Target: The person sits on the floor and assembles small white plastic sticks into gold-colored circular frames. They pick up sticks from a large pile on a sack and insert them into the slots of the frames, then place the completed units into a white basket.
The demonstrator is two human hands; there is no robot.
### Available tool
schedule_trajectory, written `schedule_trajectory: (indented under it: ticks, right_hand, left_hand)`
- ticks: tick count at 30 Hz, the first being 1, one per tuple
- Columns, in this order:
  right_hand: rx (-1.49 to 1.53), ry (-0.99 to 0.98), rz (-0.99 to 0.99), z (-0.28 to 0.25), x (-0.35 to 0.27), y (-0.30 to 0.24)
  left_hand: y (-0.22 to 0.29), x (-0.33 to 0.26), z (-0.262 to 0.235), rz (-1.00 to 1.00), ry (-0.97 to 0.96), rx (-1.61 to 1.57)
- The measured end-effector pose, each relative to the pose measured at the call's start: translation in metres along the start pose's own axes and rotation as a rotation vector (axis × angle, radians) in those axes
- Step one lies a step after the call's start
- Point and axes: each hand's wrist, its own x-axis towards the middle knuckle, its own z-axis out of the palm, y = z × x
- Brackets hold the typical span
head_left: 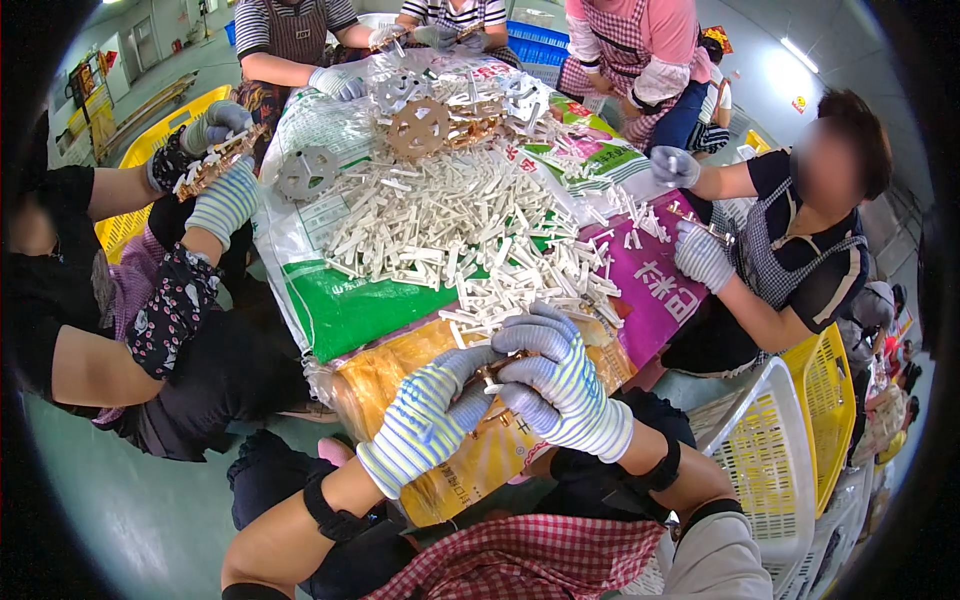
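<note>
My left hand (425,412) and my right hand (568,382), both in striped knit gloves with grey-blue fingers, meet over the near edge of the table. Between their closed fingertips they pinch a small copper-coloured metal part (497,368) with a white piece (490,380) at its near side. Fingers hide most of the part, so its exact shape cannot be made out. Just beyond my hands spreads a heap of small white plastic strips (440,225). Behind the heap lie a copper-coloured disc with cut-outs (418,127) and a similar grey metal disc (308,173).
Printed plastic sacks (370,310) cover the table. Co-workers sit around it; one gloved hand at left holds a bundle of copper-coloured parts (215,165), and another person at right works with gloved hands (703,257). White (765,465) and yellow plastic baskets (825,400) stand at right.
</note>
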Motion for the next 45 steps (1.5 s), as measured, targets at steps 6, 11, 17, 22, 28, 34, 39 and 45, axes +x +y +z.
schedule_trajectory:
  ticks: [6, 11, 17, 22, 28, 34, 39, 45]
  right_hand:
    - [-0.011, -0.063, -0.012, -0.010, 0.009, -0.003]
    - [0.044, -0.079, -0.011, -0.013, 0.014, -0.006]
    - [0.046, -0.041, 0.002, -0.011, 0.012, -0.002]
    - [0.149, 0.025, 0.137, -0.019, 0.010, 0.005]
    - [0.195, 0.314, 0.417, -0.031, 0.013, 0.024]
    - [-0.313, -0.305, 0.337, -0.014, -0.020, 0.067]
    - [-0.505, -0.392, 0.320, -0.004, -0.016, 0.069]
    - [-0.501, -0.366, 0.300, 0.004, -0.018, 0.078]
  left_hand:
    - [0.028, 0.001, -0.011, -0.032, -0.047, -0.003]
    - [0.026, -0.001, -0.008, -0.050, 0.002, 0.031]
    - [0.022, 0.001, -0.006, -0.092, 0.017, -0.061]
    - [0.023, 0.006, -0.010, -0.195, -0.029, -0.087]
    - [0.041, 0.015, -0.034, -0.321, 0.249, -0.281]
    - [0.031, 0.014, -0.041, -0.376, 0.191, -0.145]
    - [0.025, 0.008, -0.032, -0.259, 0.136, -0.190]
    - [0.024, 0.009, -0.030, -0.268, 0.146, -0.206]
